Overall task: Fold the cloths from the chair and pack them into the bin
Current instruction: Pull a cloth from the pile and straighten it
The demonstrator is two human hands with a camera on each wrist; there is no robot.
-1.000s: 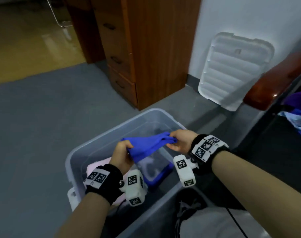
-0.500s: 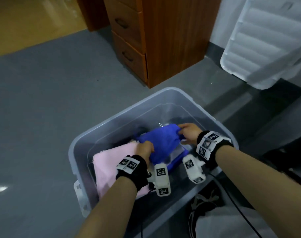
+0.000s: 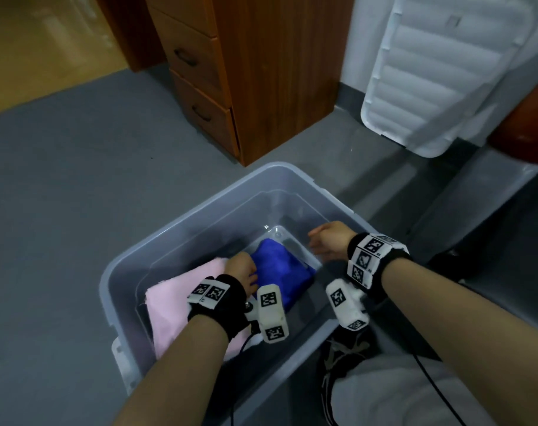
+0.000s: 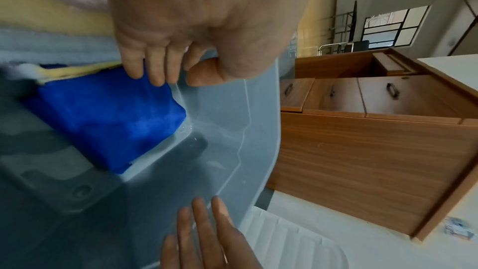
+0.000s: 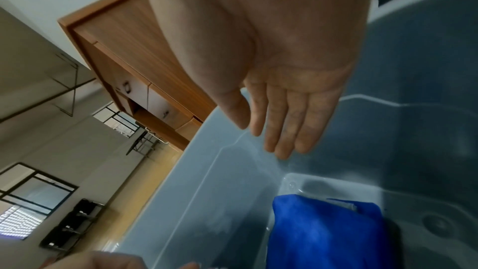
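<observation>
A folded blue cloth (image 3: pixel 283 272) (image 4: pixel 111 118) (image 5: pixel 323 232) lies on the floor of the translucent grey bin (image 3: pixel 200 213), next to a folded pink cloth (image 3: pixel 175 302). In the left wrist view a yellow cloth (image 4: pixel 51 17) shows under the pink one. My left hand (image 3: pixel 241 269) (image 4: pixel 168 77) is down in the bin, fingertips pressing on the blue cloth's near edge, thumb beside the bin wall. My right hand (image 3: pixel 323 241) (image 5: pixel 274 136) hovers above the bin's right side with straight fingers, holding nothing and clear of the cloth.
A wooden drawer cabinet (image 3: pixel 246 72) stands just beyond the bin. The white bin lid (image 3: pixel 446 72) leans on the wall at the back right. A red-brown chair arm (image 3: pixel 522 130) is at the right edge, and a shoe (image 3: pixel 344 348) rests against the bin's near side.
Both hands brought the blue cloth down from above the bin onto its floor. The right hand let go and rose; the left hand stayed on the cloth.
</observation>
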